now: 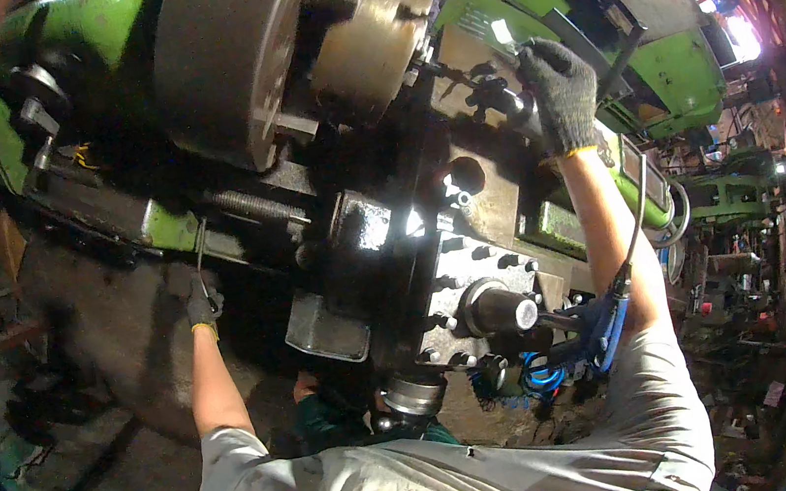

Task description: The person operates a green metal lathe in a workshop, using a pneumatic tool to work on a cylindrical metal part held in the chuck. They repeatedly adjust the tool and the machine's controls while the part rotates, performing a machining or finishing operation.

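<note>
My left hand [203,302], in a dark glove with a yellow cuff, is closed round the lower end of a thin metal lever [201,243] at the front of a green lathe [101,26]. My right hand [562,92], gloved alike, is raised at the far right. Its fingers are curled, but what they hold, if anything, is hidden. Just left of it are dark metal fittings [494,93] on the carriage. A large grey chuck [225,64] carries a thick round metal workpiece [376,44], left of my right hand.
A square tool post [479,296] with several bolts and a central knob stands nearer me. Beside my right forearm hang a dark cable and a blue coiled hose [541,375]. A threaded leadscrew [254,207] runs along the front. Shelves of parts line the right.
</note>
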Demonstrator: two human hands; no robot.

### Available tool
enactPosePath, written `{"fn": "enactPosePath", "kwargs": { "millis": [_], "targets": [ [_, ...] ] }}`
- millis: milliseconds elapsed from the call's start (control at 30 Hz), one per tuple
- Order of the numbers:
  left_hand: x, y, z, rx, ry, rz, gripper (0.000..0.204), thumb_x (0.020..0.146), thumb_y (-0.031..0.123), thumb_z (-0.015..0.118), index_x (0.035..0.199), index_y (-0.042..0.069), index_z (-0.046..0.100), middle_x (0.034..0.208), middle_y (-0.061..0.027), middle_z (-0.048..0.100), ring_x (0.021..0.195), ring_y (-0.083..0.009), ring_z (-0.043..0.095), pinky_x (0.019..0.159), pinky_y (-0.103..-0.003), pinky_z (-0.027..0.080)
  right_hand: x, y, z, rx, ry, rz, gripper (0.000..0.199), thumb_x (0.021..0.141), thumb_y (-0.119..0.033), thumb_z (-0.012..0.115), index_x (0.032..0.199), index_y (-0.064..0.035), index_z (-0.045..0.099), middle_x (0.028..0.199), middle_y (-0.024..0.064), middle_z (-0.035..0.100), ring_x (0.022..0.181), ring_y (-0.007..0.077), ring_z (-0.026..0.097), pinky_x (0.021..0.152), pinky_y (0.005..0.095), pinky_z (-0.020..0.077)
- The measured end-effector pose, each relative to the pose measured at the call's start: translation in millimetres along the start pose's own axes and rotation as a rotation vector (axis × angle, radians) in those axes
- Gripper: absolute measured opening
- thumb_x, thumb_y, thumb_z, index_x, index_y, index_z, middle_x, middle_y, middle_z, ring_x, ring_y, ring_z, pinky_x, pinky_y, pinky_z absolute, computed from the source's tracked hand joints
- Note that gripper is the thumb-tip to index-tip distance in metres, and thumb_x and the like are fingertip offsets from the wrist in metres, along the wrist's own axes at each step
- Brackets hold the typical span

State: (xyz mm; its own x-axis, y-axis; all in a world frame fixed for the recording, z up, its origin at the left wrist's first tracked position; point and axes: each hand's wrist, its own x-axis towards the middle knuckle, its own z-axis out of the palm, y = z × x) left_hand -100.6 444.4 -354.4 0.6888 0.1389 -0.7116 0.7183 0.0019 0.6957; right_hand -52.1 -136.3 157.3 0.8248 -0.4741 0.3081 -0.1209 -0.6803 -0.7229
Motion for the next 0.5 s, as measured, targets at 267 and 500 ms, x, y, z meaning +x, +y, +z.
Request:
{"fn": "enactPosePath", "kwargs": {
  "millis": [267,500],
  "targets": [
    [-85,152,45,-0.630,-0.022,-0.069,0.049,0.089,0.064,0.071,0.094,0.016,0.061,0.075,-0.0042,0.055,0.068,-0.0200,0.059,0.054,-0.033,0.049,2,10,3,0.058,-0.199,-0.218,0.023,0.089,-0.007,0.069,0.111,-0.0005,0.074,0.091,0.0081,0.074,0.085,0.0195,0.069,0.075,0.0317,0.0553],
    [-99,104,26,0.621,0.257,0.527,0.084,0.096,0.063,0.059,0.148,-0.003,0.048,0.139,-0.0185,0.057,0.122,-0.0326,0.059,0.103,-0.041,0.047,-24,11,25,-0.677,-0.365,-0.548,0.045,0.082,-0.042,0.078,0.117,-0.0147,0.073,0.096,0.0149,0.074,0.091,0.0355,0.072,0.078,0.0451,0.0571]
  ]
}}
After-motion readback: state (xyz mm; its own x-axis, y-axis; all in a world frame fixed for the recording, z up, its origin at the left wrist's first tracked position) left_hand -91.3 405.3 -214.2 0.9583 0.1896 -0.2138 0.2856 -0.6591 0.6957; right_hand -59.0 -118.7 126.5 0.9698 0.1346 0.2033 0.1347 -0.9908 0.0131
